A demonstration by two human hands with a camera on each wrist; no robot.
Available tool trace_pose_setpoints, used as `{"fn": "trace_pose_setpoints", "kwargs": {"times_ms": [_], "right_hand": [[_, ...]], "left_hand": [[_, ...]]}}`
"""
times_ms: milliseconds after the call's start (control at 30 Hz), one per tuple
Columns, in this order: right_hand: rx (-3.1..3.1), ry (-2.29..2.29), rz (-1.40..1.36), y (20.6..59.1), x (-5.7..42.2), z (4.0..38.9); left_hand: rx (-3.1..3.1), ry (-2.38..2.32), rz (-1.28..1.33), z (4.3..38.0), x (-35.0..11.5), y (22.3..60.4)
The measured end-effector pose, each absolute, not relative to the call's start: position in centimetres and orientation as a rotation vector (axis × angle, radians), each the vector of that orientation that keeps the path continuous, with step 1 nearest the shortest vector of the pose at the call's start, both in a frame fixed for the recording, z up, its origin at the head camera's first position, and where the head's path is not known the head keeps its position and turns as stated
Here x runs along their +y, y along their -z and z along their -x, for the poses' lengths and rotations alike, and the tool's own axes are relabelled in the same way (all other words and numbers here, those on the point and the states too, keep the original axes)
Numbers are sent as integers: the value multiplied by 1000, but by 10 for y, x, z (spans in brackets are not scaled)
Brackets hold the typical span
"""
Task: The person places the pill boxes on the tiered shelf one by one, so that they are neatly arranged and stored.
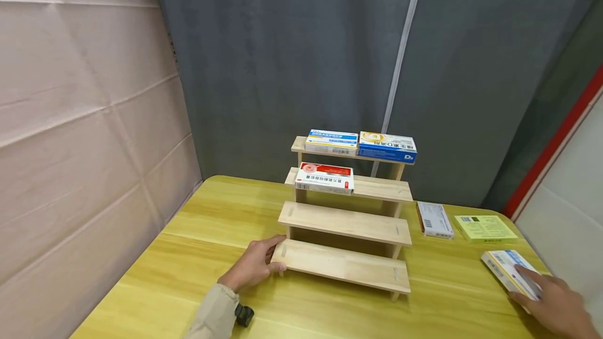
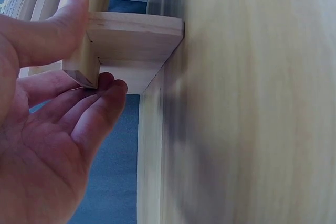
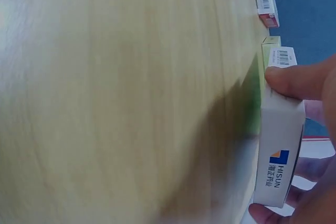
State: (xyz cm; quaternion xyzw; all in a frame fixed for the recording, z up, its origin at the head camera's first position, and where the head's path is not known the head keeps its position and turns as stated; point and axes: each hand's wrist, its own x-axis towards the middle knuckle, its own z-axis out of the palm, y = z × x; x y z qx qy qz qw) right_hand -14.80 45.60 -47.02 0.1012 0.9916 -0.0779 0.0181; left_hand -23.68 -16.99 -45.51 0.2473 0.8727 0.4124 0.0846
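My left hand holds the left end of the lowest board of a wooden tiered stand. In the left wrist view the thumb lies over the board and the fingers curl beneath it. At the right side of the table, my right hand grips a white medicine box with blue print. The right wrist view has the box's HISUN side showing, thumb near one end and fingertips at the other. Whether the box touches the table is unclear.
On the stand's top tier sit a blue-and-white box and a vitamin D box. A red-and-white box lies one tier down, at left. A white box and a yellow-green box lie on the table.
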Motion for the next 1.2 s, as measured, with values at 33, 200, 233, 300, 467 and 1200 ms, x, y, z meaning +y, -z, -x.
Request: {"fn": "trace_pose_setpoints", "kwargs": {"times_ms": [33,200,233,300,467,1200], "right_hand": [[3108,253,-297,471,455,148],[3287,337,-107,473,452,150],[3314,359,-66,473,450,151],[3361,391,16,475,448,152],[3423,447,145,477,441,154],[3499,680,493,472,426,157]], "left_hand": [[2602,-1231,-737,237,-170,455],[2604,-1231,-734,237,-170,456],[2606,-1231,-732,237,-170,456],[2605,-1234,-726,237,-170,457],[2604,-1234,-725,237,-170,457],[2615,-1227,-726,238,-169,457]]}}
